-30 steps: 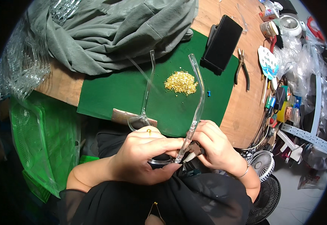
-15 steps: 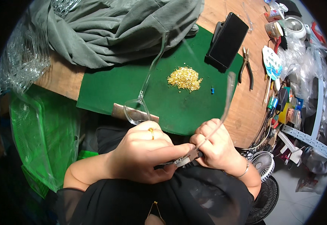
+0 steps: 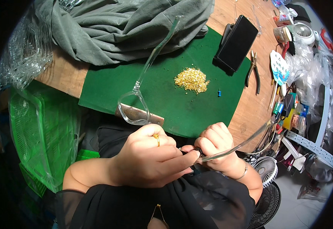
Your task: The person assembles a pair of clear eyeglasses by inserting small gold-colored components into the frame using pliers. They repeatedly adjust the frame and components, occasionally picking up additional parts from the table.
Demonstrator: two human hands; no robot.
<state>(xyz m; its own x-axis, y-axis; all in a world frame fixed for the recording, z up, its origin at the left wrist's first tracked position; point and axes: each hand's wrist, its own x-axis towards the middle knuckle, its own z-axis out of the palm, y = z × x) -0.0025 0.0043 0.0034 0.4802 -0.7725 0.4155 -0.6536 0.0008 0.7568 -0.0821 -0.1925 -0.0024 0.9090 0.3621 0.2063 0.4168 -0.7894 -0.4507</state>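
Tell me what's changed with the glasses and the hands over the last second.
The clear glasses frame has been turned: the arm by the right hand, which stood up over the green mat a second ago, now swings out to the right and lies low. The other arm leans further right. Both hands stayed close together at the hinge, the left hand still gripping. The pile of gold bits hasn't moved.

free: green mat [image 3: 162, 103] centre | blocked: gold bits pile [image 3: 192, 79], phone [image 3: 238, 42] far-right, grey cloth [image 3: 116, 26] back

Left hand [image 3: 149, 154] and right hand [image 3: 216, 147] close together, fingers [image 3: 181, 157] pinched
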